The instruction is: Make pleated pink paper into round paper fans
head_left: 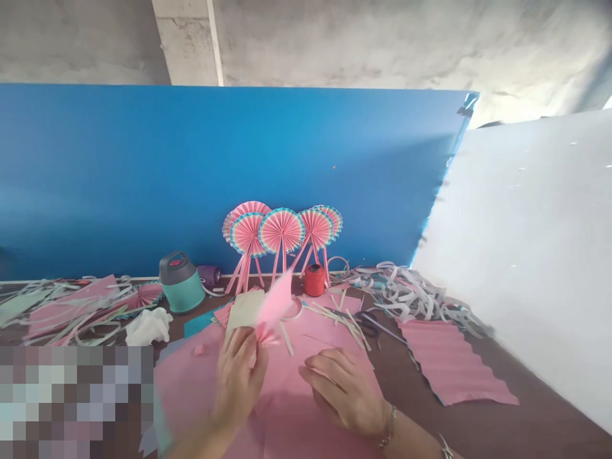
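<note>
My left hand (239,370) is closed on a piece of pink paper (277,303), pinching its gathered lower end. The paper's upper part stands up from the fingers and is smeared by motion. To the right, my right hand (342,392) hovers over or rests on large pink paper sheets (291,414); which of the two I cannot tell. Its fingers are loosely bent and a little apart, with nothing seen in them. Beyond both hands lie a pale cream sheet (241,309) and thin paper strips (347,325).
Several round pleated paper fans (281,231) lean against the blue panel (143,166). Before them stand a red spool (314,280) and a teal-and-grey jug (182,284). Scissors (368,324), a heap of strips (401,290) and a creased pink sheet (459,363) lie right.
</note>
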Available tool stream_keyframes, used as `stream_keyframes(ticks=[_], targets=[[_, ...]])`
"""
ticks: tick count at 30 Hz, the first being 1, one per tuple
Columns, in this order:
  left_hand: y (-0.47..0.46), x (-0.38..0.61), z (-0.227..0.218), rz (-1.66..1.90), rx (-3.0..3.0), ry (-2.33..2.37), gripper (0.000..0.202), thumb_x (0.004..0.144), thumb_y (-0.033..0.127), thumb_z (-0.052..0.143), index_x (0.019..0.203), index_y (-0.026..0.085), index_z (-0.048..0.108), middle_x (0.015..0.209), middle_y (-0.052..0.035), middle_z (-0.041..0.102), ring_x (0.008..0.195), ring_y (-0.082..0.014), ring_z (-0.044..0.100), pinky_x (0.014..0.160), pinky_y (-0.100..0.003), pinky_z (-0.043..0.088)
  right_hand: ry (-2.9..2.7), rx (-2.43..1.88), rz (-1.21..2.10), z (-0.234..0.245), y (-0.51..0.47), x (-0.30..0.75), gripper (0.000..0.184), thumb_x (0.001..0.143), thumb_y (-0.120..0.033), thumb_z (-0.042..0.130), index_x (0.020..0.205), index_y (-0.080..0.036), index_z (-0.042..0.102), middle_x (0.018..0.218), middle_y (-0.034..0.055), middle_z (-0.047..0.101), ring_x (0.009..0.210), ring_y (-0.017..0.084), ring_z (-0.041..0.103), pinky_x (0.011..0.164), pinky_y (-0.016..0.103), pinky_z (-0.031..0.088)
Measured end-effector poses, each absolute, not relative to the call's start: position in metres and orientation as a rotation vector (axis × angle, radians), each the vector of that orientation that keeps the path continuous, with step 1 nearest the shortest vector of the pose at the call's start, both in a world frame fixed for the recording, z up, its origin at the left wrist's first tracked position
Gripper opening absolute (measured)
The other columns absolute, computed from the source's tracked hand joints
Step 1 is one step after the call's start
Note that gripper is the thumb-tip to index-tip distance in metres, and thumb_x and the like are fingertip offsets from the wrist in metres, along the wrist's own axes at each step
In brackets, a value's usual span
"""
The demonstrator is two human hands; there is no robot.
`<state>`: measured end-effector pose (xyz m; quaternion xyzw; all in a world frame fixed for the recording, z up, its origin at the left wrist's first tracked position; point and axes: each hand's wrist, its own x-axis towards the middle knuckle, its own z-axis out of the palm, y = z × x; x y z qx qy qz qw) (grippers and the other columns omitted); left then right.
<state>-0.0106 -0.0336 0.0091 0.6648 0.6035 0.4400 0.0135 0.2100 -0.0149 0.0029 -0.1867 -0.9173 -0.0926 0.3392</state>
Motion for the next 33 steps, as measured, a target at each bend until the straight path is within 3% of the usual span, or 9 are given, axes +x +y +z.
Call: stream_keyframes(ticks=[3,7,11,14,24,28,33], targets=[[-0.036,-0.013,0.009,1.157,2.510,2.019,0.036,0.088,0.016,0.038,0.114,0.022,0.062,0.083,-0.0071,0.059,0.083,-0.0232,0.054,0.080,-0.037,0.038,-2.307,-0.385,-0.419,0.004,-0.022,0.212,0.038,0.089,-0.016,0.046,0.127,-0.023,0.050,0.100,0.0067,0.069,0.099,0.021,0.058,0.088,0.036,0.042],[-0.037,0.002,-0.002,0.734,2.838,1.854,0.039,0.088,0.009,0.037,0.120,0.021,0.057,0.084,-0.0058,0.060,0.081,-0.0225,0.052,0.076,-0.037,0.037,-2.323,-0.629,-0.515,0.000,-0.020,0.202,0.034,0.090,-0.018,0.047,0.123,-0.018,0.053,0.111,0.0085,0.065,0.113,0.023,0.049,0.101,0.041,0.029],[-0.038,0.016,-0.008,0.380,2.850,1.740,0.035,0.085,0.004,0.041,0.111,0.018,0.059,0.089,-0.0056,0.061,0.085,-0.0237,0.053,0.075,-0.038,0.039,-2.545,-0.795,-0.435,-0.011,-0.008,0.198,0.013,0.086,-0.012,0.049,0.086,-0.017,0.061,0.085,0.0050,0.063,0.083,0.019,0.053,0.083,0.037,0.036],[-0.038,0.016,-0.005,0.189,2.729,1.697,0.028,0.084,0.004,0.042,0.098,0.018,0.063,0.093,-0.0060,0.062,0.087,-0.0240,0.054,0.074,-0.037,0.040,-2.743,-0.919,-0.311,-0.011,-0.002,0.202,0.007,0.081,-0.011,0.054,0.081,-0.017,0.059,0.082,0.0048,0.060,0.076,0.019,0.050,0.068,0.034,0.035],[-0.031,-0.007,0.006,0.440,2.238,1.600,0.032,0.090,0.019,0.039,0.083,0.024,0.070,0.086,-0.0027,0.062,0.087,-0.0181,0.058,0.077,-0.029,0.041,-2.704,-1.090,0.244,-0.005,0.005,0.214,0.026,0.077,-0.009,0.052,0.098,-0.019,0.063,0.093,0.0057,0.063,0.089,0.021,0.055,0.077,0.032,0.038],[-0.027,-0.015,0.006,0.509,2.119,1.549,0.033,0.089,0.023,0.038,0.090,0.027,0.071,0.089,-0.0017,0.063,0.092,-0.0176,0.059,0.079,-0.028,0.042,-2.473,-1.095,0.462,-0.011,0.011,0.217,0.025,0.076,-0.003,0.048,0.091,-0.016,0.063,0.089,0.0060,0.066,0.085,0.019,0.057,0.076,0.029,0.042],[-0.024,-0.018,0.006,0.592,1.983,1.607,0.026,0.085,0.023,0.041,0.088,0.024,0.067,0.095,-0.0014,0.066,0.095,-0.0179,0.060,0.082,-0.028,0.042,-2.397,-1.036,0.531,-0.011,0.015,0.220,0.026,0.074,-0.001,0.048,0.083,-0.017,0.067,0.083,0.0062,0.065,0.082,0.019,0.058,0.072,0.028,0.044]])
